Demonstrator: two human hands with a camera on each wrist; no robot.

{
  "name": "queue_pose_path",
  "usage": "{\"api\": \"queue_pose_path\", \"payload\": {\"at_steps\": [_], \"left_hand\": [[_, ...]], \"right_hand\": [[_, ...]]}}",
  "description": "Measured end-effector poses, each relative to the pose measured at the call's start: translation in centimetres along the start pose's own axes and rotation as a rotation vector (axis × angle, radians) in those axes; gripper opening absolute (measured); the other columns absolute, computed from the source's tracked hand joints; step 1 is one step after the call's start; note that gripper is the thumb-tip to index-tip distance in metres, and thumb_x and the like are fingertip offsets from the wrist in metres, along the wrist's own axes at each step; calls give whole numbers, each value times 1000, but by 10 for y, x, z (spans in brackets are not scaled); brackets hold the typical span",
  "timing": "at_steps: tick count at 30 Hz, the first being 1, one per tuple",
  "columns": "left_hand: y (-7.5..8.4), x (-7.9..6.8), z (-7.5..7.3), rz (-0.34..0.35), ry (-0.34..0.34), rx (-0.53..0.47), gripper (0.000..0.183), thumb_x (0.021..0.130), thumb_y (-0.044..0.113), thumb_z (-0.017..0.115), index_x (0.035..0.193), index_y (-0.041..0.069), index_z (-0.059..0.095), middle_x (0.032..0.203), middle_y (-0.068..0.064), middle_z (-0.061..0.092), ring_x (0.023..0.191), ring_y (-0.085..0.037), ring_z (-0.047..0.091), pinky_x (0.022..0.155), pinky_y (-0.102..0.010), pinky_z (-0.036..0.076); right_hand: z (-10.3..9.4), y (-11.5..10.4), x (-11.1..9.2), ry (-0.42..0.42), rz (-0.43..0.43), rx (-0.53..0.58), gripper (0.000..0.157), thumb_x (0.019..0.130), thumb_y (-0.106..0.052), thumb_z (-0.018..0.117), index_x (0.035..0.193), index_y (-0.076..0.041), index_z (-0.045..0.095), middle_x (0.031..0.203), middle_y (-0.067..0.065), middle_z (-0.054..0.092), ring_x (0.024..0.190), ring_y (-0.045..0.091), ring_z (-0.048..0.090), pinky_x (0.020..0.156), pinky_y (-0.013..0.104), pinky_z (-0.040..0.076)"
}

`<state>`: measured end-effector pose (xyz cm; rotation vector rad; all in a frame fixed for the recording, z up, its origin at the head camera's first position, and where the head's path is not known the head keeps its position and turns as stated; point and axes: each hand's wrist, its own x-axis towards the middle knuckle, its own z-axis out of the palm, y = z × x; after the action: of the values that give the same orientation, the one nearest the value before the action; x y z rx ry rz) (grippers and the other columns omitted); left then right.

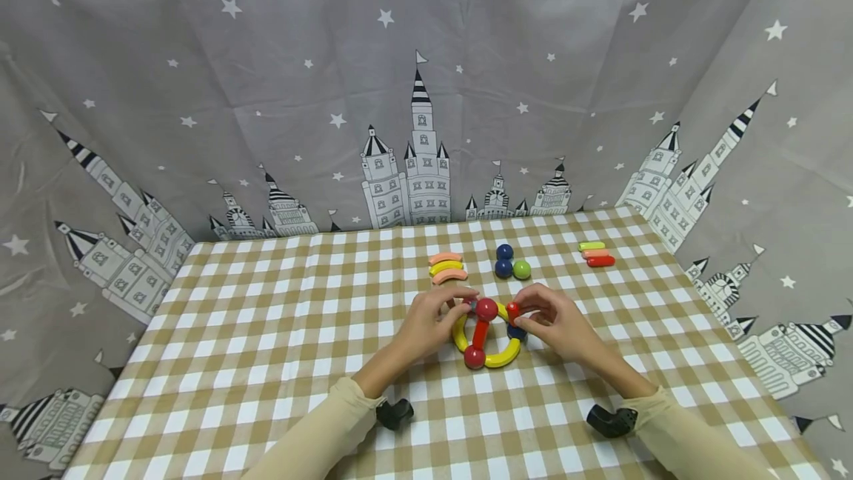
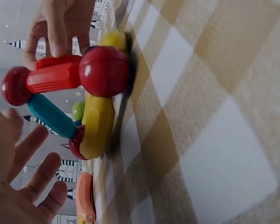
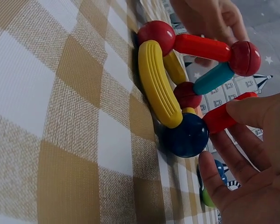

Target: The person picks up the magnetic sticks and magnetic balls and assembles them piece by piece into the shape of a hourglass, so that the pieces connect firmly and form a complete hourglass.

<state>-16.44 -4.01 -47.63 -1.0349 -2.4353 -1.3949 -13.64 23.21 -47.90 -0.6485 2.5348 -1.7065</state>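
Note:
A magnetic stick-and-ball figure stands on the table. Its ring has yellow curved sticks (image 1: pixel 503 355), red balls (image 2: pixel 104 71) and a dark blue ball (image 3: pixel 188 135). From the ring, a red stick (image 3: pixel 203 47) and a teal stick (image 2: pixel 51 114) slant up to a raised red ball (image 1: pixel 486 309). My right hand (image 1: pixel 553 321) pinches another red stick (image 3: pixel 228 113) between thumb and fingers, its lower end against the blue ball. Close to the raised ball, my left hand (image 1: pixel 429 321) has its fingers spread, without visible grip on the figure.
Behind the figure lie orange and yellow curved sticks (image 1: pixel 446 267), two dark blue balls (image 1: pixel 503 268) and a green ball (image 1: pixel 522 270). Short straight sticks (image 1: pixel 596 254) lie at the far right of the checked tablecloth (image 1: pixel 266 361). A grey castle-print curtain (image 1: pixel 300 95) hangs behind.

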Motion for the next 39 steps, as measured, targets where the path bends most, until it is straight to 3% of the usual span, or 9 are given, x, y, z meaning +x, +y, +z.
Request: {"api": "queue_pose_path", "payload": {"at_steps": [9,12,19,24,30,39], "left_hand": [[16,2,2,43,47,-50,37,85,22,86,117,6,74,112,-4,75,95,-30,68,79,-45,55],[19,3,5,49,49,-40,34,84,20,87,113,7,75,108,-3,76,95,-28,70,80,-45,56],[18,7,7,71,50,-12,31,85,18,86,113,8,77,105,-2,77,83,-26,65,67,-44,51],[17,9,10,110,57,-11,33,83,16,88,112,8,77,103,-2,77,86,-25,67,71,-44,53],[19,10,13,72,23,-28,33,84,18,87,114,10,76,103,-1,76,87,-27,66,77,-39,54],[19,9,14,57,24,-39,33,85,16,87,115,10,76,102,-1,75,85,-27,67,76,-38,54]], "right_hand": [[0,-1,-1,-8,1,-2,24,93,-5,76,114,-7,65,112,9,69,103,25,71,83,31,59],[2,-1,-1,-10,-11,-4,23,93,-5,76,114,-7,66,111,9,70,102,24,71,81,31,59],[7,-5,-4,-6,-34,-30,26,91,-2,77,115,-6,68,110,9,72,98,25,70,79,32,59],[8,-5,-5,-1,-33,-99,26,91,-9,79,115,-13,70,112,2,72,98,18,69,82,33,59],[11,-5,-6,14,-29,-139,24,92,-10,78,115,-14,71,115,1,71,98,16,68,83,35,59],[10,-5,-7,12,-17,-132,24,93,-11,78,116,-14,71,115,0,71,99,17,69,83,34,59]]}}
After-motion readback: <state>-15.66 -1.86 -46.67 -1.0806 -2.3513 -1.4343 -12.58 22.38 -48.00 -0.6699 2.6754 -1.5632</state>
